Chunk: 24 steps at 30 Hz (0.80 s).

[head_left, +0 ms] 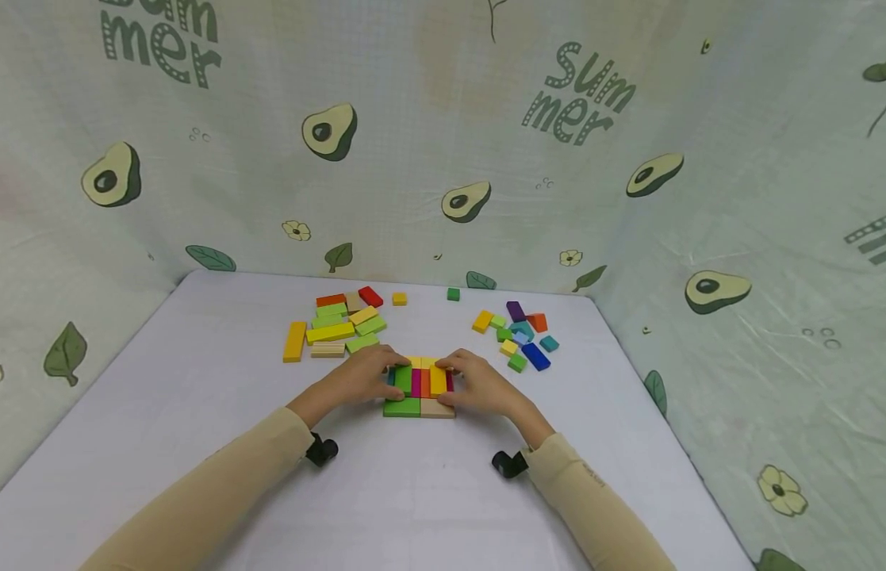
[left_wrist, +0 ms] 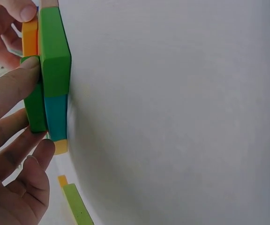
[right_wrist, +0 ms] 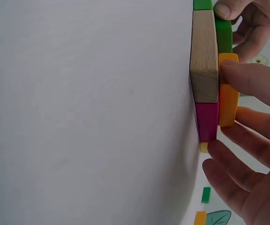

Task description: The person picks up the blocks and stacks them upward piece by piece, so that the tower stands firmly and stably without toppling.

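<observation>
In the head view, a flat layer of wooden blocks lies mid-table: a light green block and a plain wood block in front, yellow blocks behind, magenta and orange-red strips between. My left hand pinches a green block by its ends, thumb near me, on the layer's left side. With thumb and fingers, my right hand grips an orange-yellow block on the right side. Below the held blocks, the wrist views show a teal block and a magenta block at the layer's sides.
Behind my left hand lies a loose group of blocks, among them a long yellow block and a red block. Farther right are smaller blocks, including a blue block. A green cube sits near the back curtain.
</observation>
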{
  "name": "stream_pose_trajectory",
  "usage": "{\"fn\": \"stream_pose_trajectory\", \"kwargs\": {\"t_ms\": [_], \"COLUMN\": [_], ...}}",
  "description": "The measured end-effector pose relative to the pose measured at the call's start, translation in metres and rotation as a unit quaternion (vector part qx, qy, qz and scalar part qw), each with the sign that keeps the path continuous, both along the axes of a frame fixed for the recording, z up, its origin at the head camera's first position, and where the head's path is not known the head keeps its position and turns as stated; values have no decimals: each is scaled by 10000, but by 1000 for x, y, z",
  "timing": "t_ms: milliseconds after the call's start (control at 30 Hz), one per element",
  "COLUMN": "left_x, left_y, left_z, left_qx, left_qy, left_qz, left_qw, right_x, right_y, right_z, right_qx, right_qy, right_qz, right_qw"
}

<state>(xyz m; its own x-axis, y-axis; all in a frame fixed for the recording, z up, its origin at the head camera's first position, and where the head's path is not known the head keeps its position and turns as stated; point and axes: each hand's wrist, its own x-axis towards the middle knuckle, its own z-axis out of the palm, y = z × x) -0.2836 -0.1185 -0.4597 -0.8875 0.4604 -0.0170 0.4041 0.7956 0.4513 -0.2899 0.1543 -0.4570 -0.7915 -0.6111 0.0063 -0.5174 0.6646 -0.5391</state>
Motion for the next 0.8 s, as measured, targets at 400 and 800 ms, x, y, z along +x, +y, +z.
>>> {"fn": "stream_pose_trajectory", "kwargs": {"t_ms": [400, 800], "left_x": [2, -1], "left_y": [2, -1], "left_z": [1, -5], "left_qx": [41, 137], "left_qy": [-123, -155], "left_qz": [112, 37], "left_qw": [9999, 9998], "right_x": [-2, 0], "right_y": [0, -3], "right_z": [-3, 2], "right_qx": [57, 71], "right_qy": [-158, -286], "right_qz": [-141, -288], "right_qw": [9998, 9991]}}
